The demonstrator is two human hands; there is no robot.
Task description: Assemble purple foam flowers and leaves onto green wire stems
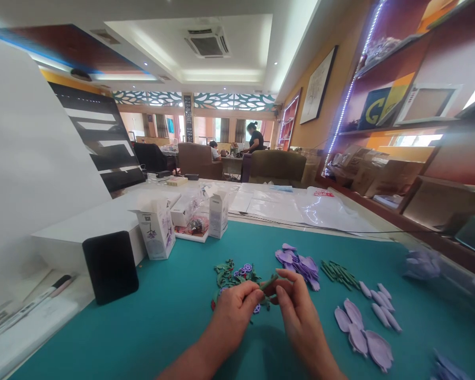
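left hand: the bare left hand [239, 306] pinches one end of a slender green plastic stem piece [268, 283] between thumb and forefinger.
right hand: the bare right hand [296, 303] closes its fingertips round the other end; what exactly they press is hard to make out.
stem piece: held between both hands, above the teal mat [174, 327].
under and beyond the grip: a jumble of small green leafy parts and purple rings [243, 270].
right of the grip: fanned purple petal pieces [298, 264], then short green rods [339, 274].
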